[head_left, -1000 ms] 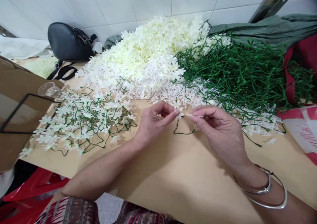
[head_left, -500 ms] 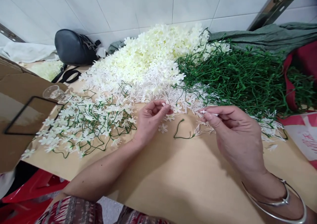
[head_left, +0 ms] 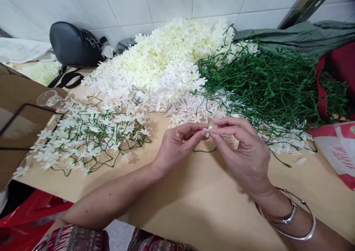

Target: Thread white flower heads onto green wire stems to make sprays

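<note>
A small white artificial flower sits between the fingertips of both hands, just above the table. My left hand pinches it from the left, thumb and forefinger together. From the right, my right hand closes its thumb and fingertips on the flower's other side. A green plastic stem sticks out beyond the right hand; whether its hidden end is in that hand I cannot tell. Under the fingers lies another green stem. Loose white flowers lie just beyond the hands.
Behind are heaps of cream petals, white stamens and green stems. Flowers on stems lie at left, beside a clear plastic cup and cardboard box. A black bag stands at the wall; a red-white bag lies right.
My right hand has moved left to meet my left hand at the flower. The left hand has shifted slightly right. A green stem now shows beyond the right hand.
</note>
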### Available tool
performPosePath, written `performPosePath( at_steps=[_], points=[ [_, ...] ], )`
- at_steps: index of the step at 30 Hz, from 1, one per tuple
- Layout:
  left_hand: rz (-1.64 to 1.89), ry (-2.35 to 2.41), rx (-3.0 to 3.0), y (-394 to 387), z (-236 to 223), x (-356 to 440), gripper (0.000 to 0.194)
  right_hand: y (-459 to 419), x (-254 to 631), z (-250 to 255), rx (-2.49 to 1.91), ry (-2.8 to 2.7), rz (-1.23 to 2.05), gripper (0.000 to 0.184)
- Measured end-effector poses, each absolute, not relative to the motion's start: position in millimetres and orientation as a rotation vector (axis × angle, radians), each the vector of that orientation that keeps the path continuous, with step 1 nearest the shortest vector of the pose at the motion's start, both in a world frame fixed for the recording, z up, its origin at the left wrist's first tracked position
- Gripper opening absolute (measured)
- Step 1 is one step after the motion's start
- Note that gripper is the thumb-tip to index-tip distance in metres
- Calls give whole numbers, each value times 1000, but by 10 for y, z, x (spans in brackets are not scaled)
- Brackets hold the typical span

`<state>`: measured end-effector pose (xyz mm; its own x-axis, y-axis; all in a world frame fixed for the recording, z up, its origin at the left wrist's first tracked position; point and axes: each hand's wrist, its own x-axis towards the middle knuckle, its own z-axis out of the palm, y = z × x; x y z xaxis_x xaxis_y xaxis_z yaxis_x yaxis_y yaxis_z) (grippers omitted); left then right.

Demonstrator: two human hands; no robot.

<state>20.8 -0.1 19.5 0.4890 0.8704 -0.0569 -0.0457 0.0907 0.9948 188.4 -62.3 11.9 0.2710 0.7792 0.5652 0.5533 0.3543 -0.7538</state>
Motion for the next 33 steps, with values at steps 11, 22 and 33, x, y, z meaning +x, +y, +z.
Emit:
performPosePath(
  at_steps=[11, 22, 33],
  points=[
    [955, 840, 1554, -49, 171, 254, 24, -662, 1786, 90, -1313, -1285, 366, 7],
    [995, 855, 1737, -44, 162, 254, 17, -642, 1789, 64, -1270, -1114, 627, 4],
    [1056, 985, 1750, 148, 269, 133, 15, -526, 1932, 38, -1236, -985, 561, 7]
  ],
)
